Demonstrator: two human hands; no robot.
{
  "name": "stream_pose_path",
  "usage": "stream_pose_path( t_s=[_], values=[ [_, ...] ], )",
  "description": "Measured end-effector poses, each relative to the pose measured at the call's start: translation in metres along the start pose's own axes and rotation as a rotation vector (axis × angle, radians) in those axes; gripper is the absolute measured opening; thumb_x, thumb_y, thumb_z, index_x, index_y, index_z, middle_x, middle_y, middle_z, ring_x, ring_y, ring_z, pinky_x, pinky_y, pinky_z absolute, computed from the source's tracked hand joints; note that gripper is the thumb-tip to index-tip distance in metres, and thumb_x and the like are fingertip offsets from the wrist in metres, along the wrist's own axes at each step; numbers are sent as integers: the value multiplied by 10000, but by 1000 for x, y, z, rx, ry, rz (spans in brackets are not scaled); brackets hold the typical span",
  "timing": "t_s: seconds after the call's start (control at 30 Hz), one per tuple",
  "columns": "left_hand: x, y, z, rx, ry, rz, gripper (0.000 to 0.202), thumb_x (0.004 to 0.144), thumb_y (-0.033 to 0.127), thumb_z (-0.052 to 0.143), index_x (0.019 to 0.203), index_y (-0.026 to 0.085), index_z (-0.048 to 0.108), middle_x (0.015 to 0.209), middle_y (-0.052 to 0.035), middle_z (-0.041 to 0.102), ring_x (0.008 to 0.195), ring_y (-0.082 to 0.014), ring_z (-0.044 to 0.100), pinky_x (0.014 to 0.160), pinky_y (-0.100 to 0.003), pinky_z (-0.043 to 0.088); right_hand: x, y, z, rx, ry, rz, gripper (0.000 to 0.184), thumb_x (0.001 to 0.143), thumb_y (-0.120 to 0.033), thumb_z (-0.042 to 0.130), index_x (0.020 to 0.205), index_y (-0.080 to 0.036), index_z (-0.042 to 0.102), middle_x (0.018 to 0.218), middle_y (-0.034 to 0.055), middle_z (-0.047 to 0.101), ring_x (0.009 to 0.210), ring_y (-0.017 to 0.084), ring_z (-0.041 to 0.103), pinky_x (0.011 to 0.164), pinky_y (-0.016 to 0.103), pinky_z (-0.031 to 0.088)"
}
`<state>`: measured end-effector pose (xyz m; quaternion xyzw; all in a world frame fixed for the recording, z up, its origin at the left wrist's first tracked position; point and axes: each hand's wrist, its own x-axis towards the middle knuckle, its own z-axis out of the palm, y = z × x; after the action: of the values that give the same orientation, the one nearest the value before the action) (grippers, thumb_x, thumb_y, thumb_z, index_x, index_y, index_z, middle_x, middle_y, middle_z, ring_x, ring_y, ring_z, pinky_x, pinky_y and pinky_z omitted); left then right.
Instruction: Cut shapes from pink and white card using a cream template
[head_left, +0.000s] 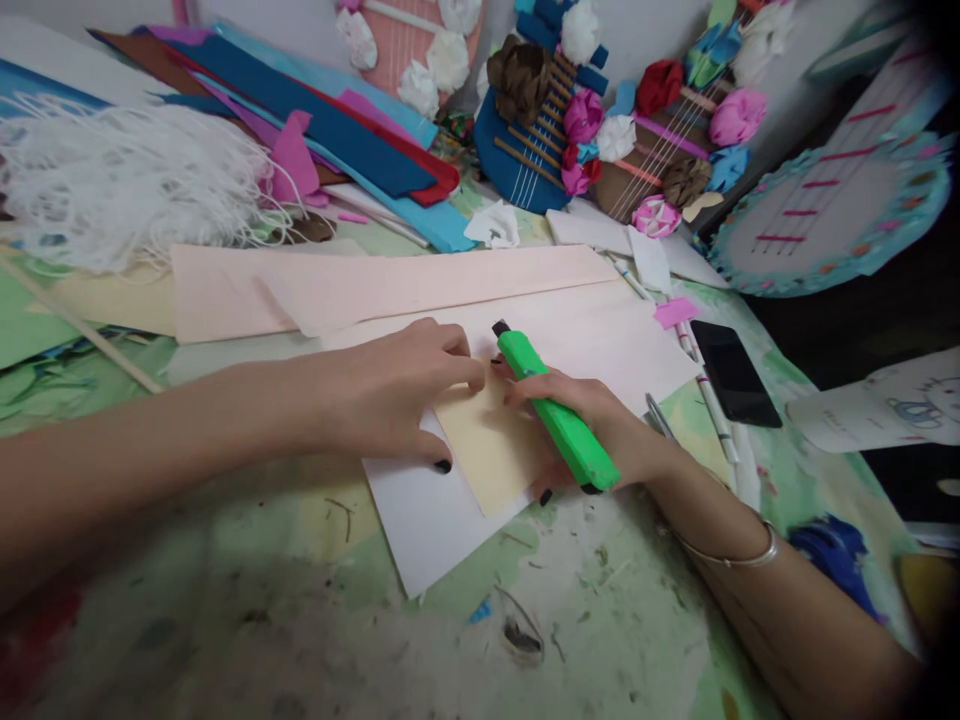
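The slim, bar-shaped tool (pixel 559 412) is coloured bright green, with dark ends. Pale cream is shown by the small rectangular paper (pixel 487 455), white by the flat paper sheet (pixel 416 535) beneath. The long paper strip (pixel 405 285) is tinted peach. The tabletop (pixel 315 600) is mottled with green, cream and grey. On the left hand (pixel 409 385), the thumbnail (pixel 443 466) is painted black.

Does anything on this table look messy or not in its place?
Yes: white string lies in a tangled heap at the left, not wound up; the table is stained, and green scraps lie scattered.
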<state>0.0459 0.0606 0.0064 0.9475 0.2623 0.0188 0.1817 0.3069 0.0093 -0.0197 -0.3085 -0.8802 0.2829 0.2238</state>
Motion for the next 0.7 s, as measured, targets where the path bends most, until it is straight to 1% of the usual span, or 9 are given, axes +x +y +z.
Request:
stream_pose_path(
  t_s=[0.1, 0.17, 0.27, 0.33, 0.5, 0.7],
  values=[
    [1, -8, -1, -3, 6, -7, 463, 659, 333, 789, 1076, 223, 620, 1189, -81, 564, 1105, -285, 546, 871, -357, 437, -2, -1, -2, -5, -29, 11, 759, 622, -427, 885, 1264, -269, 512, 1495, 114, 490, 1347, 310, 510, 1023, 364, 461],
    [2, -14, -4, -18, -11, 4, 476, 662, 294, 789, 1103, 232, 618, 1180, -71, 572, 1095, -272, 560, 880, -347, 435, -2, -3, -3, -15, -45, 24, 743, 641, -422, 875, 1268, -265, 509, 1492, 114, 493, 1366, 312, 491, 1026, 362, 460],
    [2, -22, -10, -67, -56, 34, 529, 667, 224, 783, 1165, 242, 604, 1161, -48, 587, 1073, -238, 577, 879, -308, 430, -2, -6, -3, -31, -36, 37, 706, 667, -441, 858, 1255, -261, 512, 1447, 112, 534, 1345, 306, 514, 1014, 359, 472],
    [2, -26, -14, -93, -67, 49, 542, 674, 201, 770, 1185, 231, 590, 1148, -41, 595, 1057, -223, 580, 873, -290, 426, -1, -9, -2, -40, -25, 45, 686, 678, -454, 849, 1245, -262, 513, 1459, 113, 521, 1332, 305, 529, 1000, 357, 484],
    [2, -28, -13, -121, -55, 71, 505, 680, 206, 748, 1156, 200, 580, 1144, -51, 580, 1065, -223, 567, 885, -299, 423, 0, -16, 1, -93, -29, 77, 670, 687, -457, 844, 1236, -262, 513, 1517, 129, 460, 1349, 307, 512, 1005, 373, 492],
    [1, -25, -8, -102, -4, 102, 486, 678, 222, 739, 1139, 184, 590, 1112, -58, 573, 1046, -227, 566, 878, -311, 425, 1, -19, 3, -170, -15, 41, 649, 714, -479, 822, 1233, -256, 503, 1481, 145, 494, 1362, 308, 496, 1034, 414, 483]
  ],
)
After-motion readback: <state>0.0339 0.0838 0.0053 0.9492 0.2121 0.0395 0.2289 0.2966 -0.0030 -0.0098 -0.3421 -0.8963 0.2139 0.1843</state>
